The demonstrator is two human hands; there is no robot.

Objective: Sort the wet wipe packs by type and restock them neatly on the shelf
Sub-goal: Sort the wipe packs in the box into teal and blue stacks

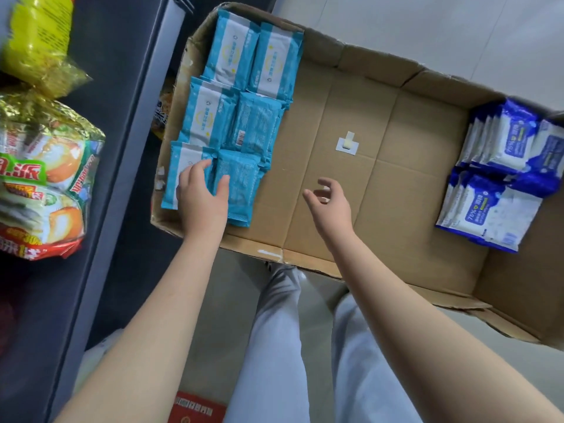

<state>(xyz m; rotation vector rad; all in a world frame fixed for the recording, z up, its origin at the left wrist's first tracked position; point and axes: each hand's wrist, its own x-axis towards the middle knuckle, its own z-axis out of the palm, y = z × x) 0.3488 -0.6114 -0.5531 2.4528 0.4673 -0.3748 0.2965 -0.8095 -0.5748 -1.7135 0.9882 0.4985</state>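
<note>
- The light-blue wet wipe packs (241,96) lie flat in two columns along the left wall of the cardboard box (381,184). Some show a white front panel, others a printed back with a barcode.
- The dark-blue and white packs (500,190), marked 75%, stand and lean in rows at the box's right end, well apart from the light-blue ones.
- The left hand (203,196) rests on the two nearest light-blue packs, fingers (198,166) straight and spread, gripping nothing.
- The right hand (331,203) hovers over the bare box floor, fingers loosely curled, empty.
- Snack bags (45,178) sit on the dark shelf (122,132) at the left.
</note>
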